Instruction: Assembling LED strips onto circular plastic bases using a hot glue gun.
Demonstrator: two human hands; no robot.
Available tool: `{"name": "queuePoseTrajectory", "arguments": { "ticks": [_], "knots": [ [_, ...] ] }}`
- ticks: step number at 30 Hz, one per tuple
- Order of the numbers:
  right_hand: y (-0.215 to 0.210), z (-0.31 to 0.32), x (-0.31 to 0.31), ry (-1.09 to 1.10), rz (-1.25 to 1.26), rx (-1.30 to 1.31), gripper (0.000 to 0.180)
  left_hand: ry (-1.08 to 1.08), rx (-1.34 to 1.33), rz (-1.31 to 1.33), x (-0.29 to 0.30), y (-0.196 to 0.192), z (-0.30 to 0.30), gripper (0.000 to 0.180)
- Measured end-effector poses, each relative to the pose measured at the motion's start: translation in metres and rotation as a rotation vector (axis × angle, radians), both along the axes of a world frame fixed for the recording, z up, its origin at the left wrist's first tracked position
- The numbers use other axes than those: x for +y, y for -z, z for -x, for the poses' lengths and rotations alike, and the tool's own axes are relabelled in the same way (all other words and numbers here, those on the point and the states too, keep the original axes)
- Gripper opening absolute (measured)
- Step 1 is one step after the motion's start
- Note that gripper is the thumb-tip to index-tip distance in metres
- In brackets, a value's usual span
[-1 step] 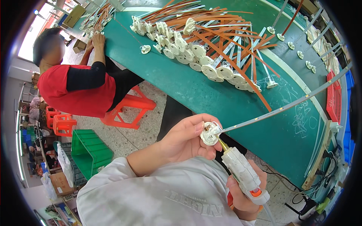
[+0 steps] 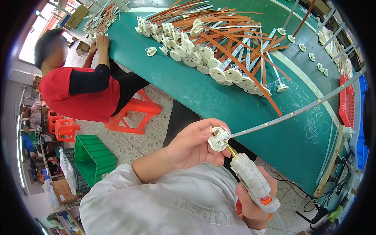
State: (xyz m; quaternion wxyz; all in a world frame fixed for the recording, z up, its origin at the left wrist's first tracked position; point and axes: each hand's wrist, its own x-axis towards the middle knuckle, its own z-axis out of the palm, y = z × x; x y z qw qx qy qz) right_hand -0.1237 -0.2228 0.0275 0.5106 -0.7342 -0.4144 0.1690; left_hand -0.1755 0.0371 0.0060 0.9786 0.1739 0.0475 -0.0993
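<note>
My left hand [image 2: 196, 144] pinches a round white plastic cap [image 2: 216, 143] by its rim, its open inner side turned up. Out of the cap a long thin LED strip [image 2: 282, 118] reaches far to the right over the table. My right hand [image 2: 254, 197] is wrapped round a white hot glue gun [image 2: 250, 175] with an orange trigger. The brass nozzle [image 2: 232, 149] points up at the cap's edge, beside the foot of the strip. Whether the tip touches the plastic, I cannot tell. Fingers of the right hand are partly hidden behind the gun.
On the green table [image 2: 172, 80] lies a heap of white caps [image 2: 190, 49] with orange-brown and silvery strips [image 2: 239, 33]. More capped strips stand at the far right, near a red basket [image 2: 346, 102]. Cables [image 2: 333, 192] hang lower right. A co-worker [image 2: 84, 90] sits left on a red stool [image 2: 135, 113].
</note>
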Motion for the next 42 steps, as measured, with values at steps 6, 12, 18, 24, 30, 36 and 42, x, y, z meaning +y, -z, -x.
{"name": "queuePoseTrajectory", "arguments": {
  "ticks": [6, 12, 18, 24, 30, 36, 42],
  "knots": [
    [0.0, -0.002, -0.001, -0.037, 0.073, 0.03, 0.056, -0.003, -0.061, 0.079, 0.001, 0.007, 0.001, 0.047],
    [-0.003, -0.003, 0.006, 0.037, -0.033, -0.022, 0.043, 0.001, -0.005, -0.018, 0.0, 0.0, 0.0, 0.039],
    [-0.01, -0.003, 0.009, 0.087, 0.039, 0.09, 0.035, 0.022, -0.032, 0.02, 0.001, 0.001, -0.001, 0.04],
    [-0.013, -0.007, 0.013, 0.071, 0.032, 0.118, 0.037, 0.008, -0.018, 0.034, 0.002, 0.0, 0.0, 0.041],
    [-0.011, -0.018, 0.01, -0.102, 0.052, -0.041, 0.044, -0.004, 0.007, 0.023, 0.002, 0.001, 0.001, 0.041],
    [0.005, 0.001, -0.009, -0.043, 0.073, 0.056, 0.066, 0.002, -0.013, 0.041, 0.004, -0.001, 0.003, 0.042],
    [0.008, -0.003, -0.007, -0.013, 0.047, 0.082, 0.059, 0.001, 0.009, 0.009, 0.002, 0.002, -0.002, 0.043]
  ]
}}
